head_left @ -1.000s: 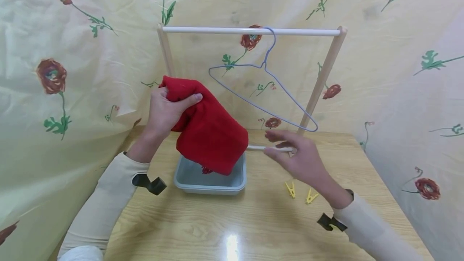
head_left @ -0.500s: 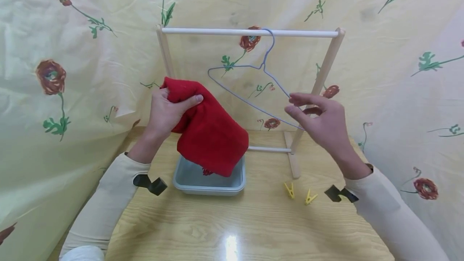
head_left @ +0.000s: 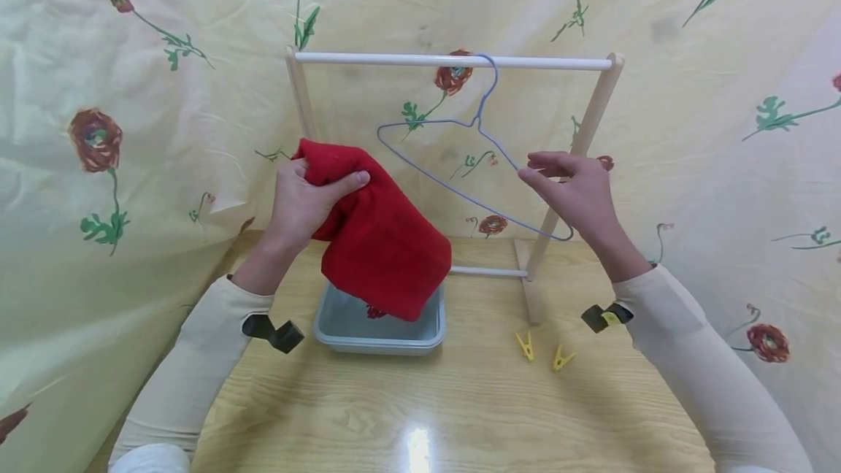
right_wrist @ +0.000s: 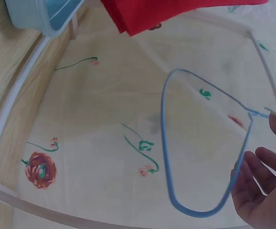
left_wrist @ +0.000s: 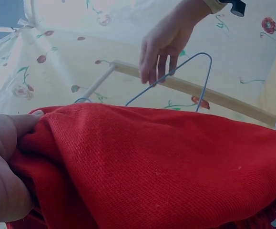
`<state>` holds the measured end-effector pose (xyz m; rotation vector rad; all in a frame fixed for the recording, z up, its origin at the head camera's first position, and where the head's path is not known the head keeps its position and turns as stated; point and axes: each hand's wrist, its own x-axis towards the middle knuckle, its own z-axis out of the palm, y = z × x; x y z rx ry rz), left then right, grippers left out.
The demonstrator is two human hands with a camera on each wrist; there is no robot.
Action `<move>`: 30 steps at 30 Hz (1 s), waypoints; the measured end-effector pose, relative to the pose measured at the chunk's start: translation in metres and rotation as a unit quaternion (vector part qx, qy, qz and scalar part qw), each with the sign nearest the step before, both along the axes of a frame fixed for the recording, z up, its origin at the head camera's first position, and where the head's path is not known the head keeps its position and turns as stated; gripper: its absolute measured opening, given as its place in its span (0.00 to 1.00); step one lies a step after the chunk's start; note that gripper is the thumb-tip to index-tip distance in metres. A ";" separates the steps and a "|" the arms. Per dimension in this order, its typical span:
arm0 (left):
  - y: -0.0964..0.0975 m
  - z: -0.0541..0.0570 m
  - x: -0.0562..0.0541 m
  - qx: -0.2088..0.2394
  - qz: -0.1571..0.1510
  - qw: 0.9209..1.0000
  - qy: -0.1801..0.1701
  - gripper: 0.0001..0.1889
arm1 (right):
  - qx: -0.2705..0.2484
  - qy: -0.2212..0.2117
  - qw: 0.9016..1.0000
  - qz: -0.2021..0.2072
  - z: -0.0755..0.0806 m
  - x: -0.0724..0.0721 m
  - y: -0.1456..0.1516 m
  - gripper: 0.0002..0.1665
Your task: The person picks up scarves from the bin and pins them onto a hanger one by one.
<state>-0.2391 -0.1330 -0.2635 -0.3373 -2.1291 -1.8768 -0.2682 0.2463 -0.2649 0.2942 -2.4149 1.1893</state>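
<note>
My left hand (head_left: 298,199) grips a folded red scarf (head_left: 394,247) by its upper left part, with the thumb lying over the fabric. The scarf hangs slanting down to the right, and its fringe (left_wrist: 269,217) shows in the left wrist view. A thin blue hanger (head_left: 453,185) hangs by its hook from the white rail (head_left: 394,58) of a small rack. My right hand (head_left: 581,192) has its thumb and fingertips at the hanger's right slope and seems to pinch the wire. Seen from the right wrist, the fingers (right_wrist: 242,183) lie against the wire.
Beneath the scarf a grey-blue tub (head_left: 377,345) stands on the wooden table (head_left: 342,414). Two yellow clothespins, a left one (head_left: 525,345) and a right one (head_left: 561,358), lie right of it. The rack's wooden post (head_left: 594,108) rises behind my right hand. Flowered cloth surrounds the table.
My right hand has risen from low beside the rack to the hanger's right slope, and its thumb and fingers have closed in on the wire. Left hand and scarf have barely moved.
</note>
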 end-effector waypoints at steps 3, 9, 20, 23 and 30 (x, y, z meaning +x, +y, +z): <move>0.001 -0.001 0.000 0.007 -0.005 1.000 0.004 0.24 | 0.003 -0.019 1.000 0.009 -0.002 -0.006 -0.001 0.28; 0.006 -0.005 0.001 0.026 -0.024 0.999 0.006 0.24 | 0.007 -0.033 0.999 0.016 -0.004 -0.012 -0.005 0.29; 0.012 -0.010 0.004 0.058 -0.039 0.997 0.011 0.22 | 0.020 -0.023 0.999 0.029 -0.005 -0.017 -0.008 0.21; 0.013 -0.011 0.005 0.059 -0.036 0.998 -0.001 0.23 | 0.016 -0.016 0.999 0.029 -0.005 -0.018 -0.008 0.20; 0.013 -0.018 0.005 0.045 -0.036 0.998 -0.002 0.24 | 0.027 0.000 1.000 0.001 0.000 -0.014 -0.009 0.18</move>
